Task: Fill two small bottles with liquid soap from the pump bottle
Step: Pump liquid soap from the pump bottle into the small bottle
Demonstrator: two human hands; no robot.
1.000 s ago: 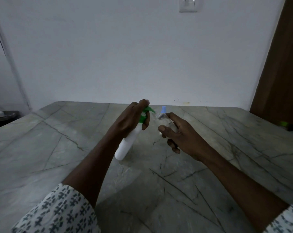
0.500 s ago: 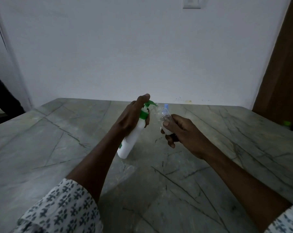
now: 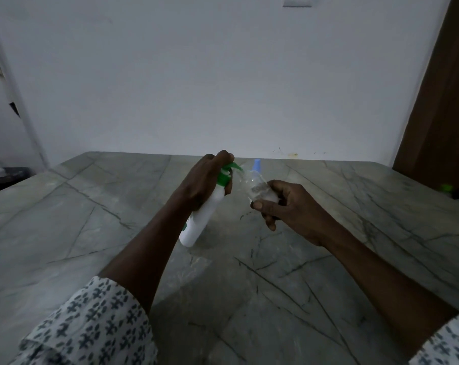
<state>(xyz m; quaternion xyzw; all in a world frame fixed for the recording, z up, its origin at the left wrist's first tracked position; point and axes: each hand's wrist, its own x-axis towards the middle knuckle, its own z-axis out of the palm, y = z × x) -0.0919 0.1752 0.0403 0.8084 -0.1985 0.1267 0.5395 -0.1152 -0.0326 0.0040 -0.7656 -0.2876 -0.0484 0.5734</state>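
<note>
Left hand (image 3: 202,180) grips the pump bottle (image 3: 204,217), which leans up and right over the counter (image 3: 354,259), its green spout (image 3: 236,166) meeting the mouth of the clear small bottle (image 3: 257,188) that the right hand (image 3: 289,206) pinches, neck slanted left toward it.

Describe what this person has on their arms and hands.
The left hand and right hand are bare: no gloves, rings or watch show. The forearms are uncovered. The left sleeve and right sleeve are loose white cloth printed with small dark blue-grey leaf-like motifs.
</note>
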